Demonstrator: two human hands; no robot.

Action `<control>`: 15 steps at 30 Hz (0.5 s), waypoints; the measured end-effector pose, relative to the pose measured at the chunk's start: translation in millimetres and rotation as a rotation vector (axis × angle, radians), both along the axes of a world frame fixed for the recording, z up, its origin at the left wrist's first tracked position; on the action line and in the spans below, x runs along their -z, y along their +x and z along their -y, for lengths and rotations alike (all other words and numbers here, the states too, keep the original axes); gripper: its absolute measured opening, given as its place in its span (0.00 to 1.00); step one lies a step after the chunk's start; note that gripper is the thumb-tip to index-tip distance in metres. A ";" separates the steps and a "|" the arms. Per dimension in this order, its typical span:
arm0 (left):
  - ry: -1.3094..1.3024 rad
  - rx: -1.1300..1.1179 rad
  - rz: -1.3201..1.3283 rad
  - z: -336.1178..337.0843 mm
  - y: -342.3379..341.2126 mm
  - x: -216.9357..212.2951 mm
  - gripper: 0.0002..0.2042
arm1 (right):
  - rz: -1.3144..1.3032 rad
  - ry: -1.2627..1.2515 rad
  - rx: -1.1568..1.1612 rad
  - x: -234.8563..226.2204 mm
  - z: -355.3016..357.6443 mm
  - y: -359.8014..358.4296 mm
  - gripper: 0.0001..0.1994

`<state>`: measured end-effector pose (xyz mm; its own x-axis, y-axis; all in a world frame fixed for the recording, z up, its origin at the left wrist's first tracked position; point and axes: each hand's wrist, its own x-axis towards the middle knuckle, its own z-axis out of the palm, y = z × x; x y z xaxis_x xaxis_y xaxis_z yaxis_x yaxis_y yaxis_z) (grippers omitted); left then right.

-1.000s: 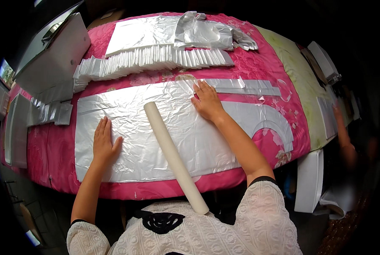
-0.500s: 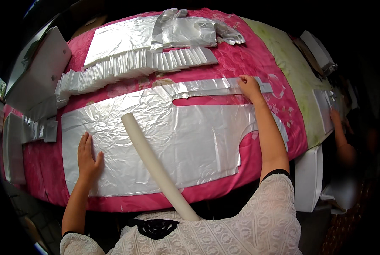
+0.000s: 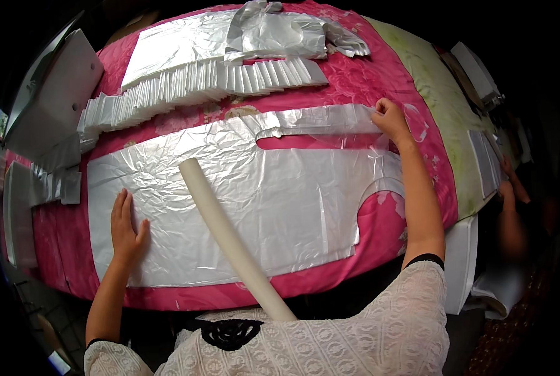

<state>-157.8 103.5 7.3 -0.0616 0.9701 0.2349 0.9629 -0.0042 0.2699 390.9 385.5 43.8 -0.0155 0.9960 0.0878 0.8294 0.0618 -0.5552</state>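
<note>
A thin, shiny whitish plastic apron lies spread over the pink cloth in front of me, creased at its left part. Its far side runs out into a narrow strap beside a long slot, and a curved cut-out shows at its right. My left hand rests flat on the apron's left part, fingers stretched. At the strap's right end, my right hand is closed in a pinch on it. A long pale tube slants across the apron from my body, with its far end near the middle left.
Behind the apron stands a row of folded plastic packets, with a stack of plastic sheets beyond. White boxes stand at the left. To the right are a pale green cloth, a white box and another person's hand.
My right hand has moved right and slightly away from me, and the strap now ends at its fingers instead of sticking out past them. My left hand stays flat on the apron.
</note>
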 end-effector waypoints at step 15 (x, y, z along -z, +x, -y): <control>0.005 -0.021 0.013 -0.8 2.5 -0.4 0.30 | 0.249 0.245 -0.050 13.8 71.3 -12.3 0.16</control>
